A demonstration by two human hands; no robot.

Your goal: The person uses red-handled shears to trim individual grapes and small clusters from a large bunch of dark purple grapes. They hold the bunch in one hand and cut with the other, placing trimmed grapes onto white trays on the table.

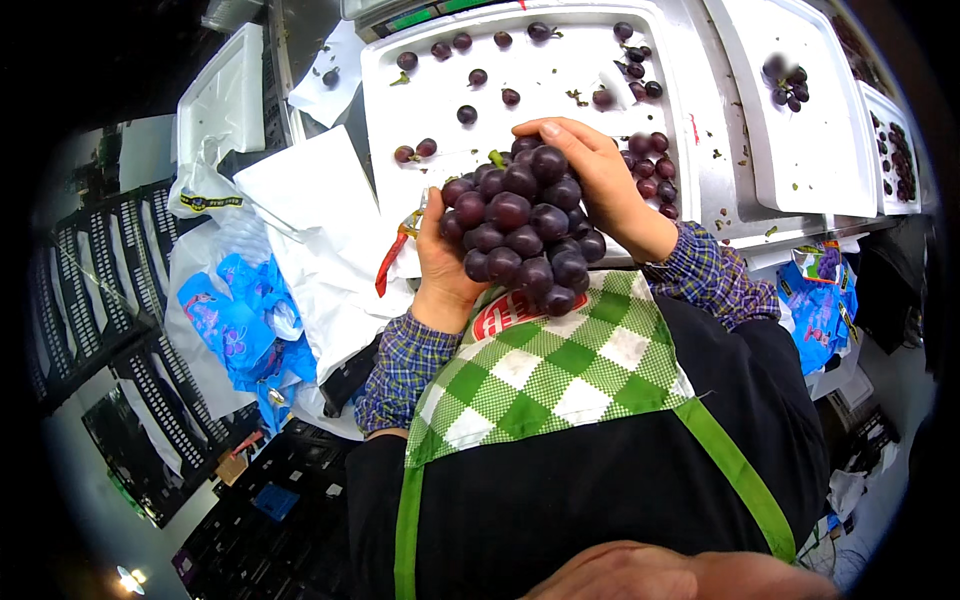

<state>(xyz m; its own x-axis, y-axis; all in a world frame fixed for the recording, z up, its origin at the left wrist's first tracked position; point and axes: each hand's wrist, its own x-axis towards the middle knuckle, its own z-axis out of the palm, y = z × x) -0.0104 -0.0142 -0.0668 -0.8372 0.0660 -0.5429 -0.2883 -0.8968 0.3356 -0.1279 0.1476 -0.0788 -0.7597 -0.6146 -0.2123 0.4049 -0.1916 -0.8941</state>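
Observation:
A full bunch of dark purple grapes (517,217) is held up in front of the green checked apron (555,367). My left hand (444,262) cups the bunch from its left and lower side, thumb pointing up. Around its upper right side curves my right hand (592,169), with fingers laid over the top berries. A short green stem (496,159) shows at the top of the bunch. Red-handled snips (393,259) appear beside my left hand, partly hidden. Beyond the hands lies a white foam tray (435,97) with loose grapes and bits of stem scattered in it.
To the right are a second white tray (795,157) with a small grape cluster (787,82) and a smaller tray (892,202) of grapes. White paper (307,202) and blue printed bags (247,322) lie left. More blue bags (821,315) hang right. Black crates (105,270) stand far left.

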